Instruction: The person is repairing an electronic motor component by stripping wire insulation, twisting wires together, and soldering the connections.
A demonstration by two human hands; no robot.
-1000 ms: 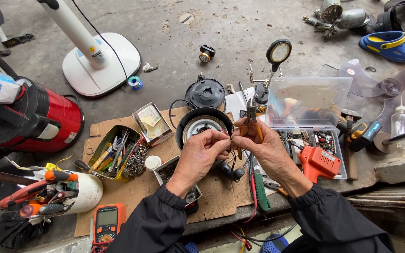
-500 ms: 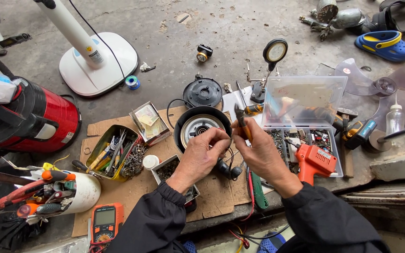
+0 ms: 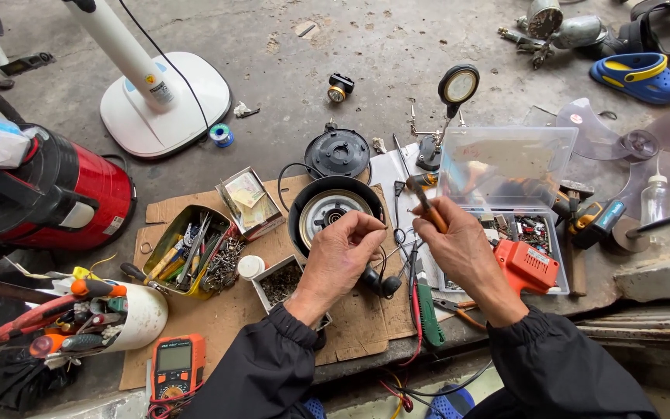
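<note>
1. Head view: left hand [image 3: 340, 252] pinches a thin wire [image 3: 382, 230] just above the round motor [image 3: 327, 211].
2. Right hand [image 3: 461, 247] grips orange-handled pliers [image 3: 426, 203] beside it.
3. Best held steady, wire taut.

Motor housing [image 3: 327, 211] sits on the cardboard sheet [image 3: 219, 310], tool tin [image 3: 184, 248] to its left, parts organizer box [image 3: 505, 194] right, multimeter [image 3: 176, 366] nearest.
</note>
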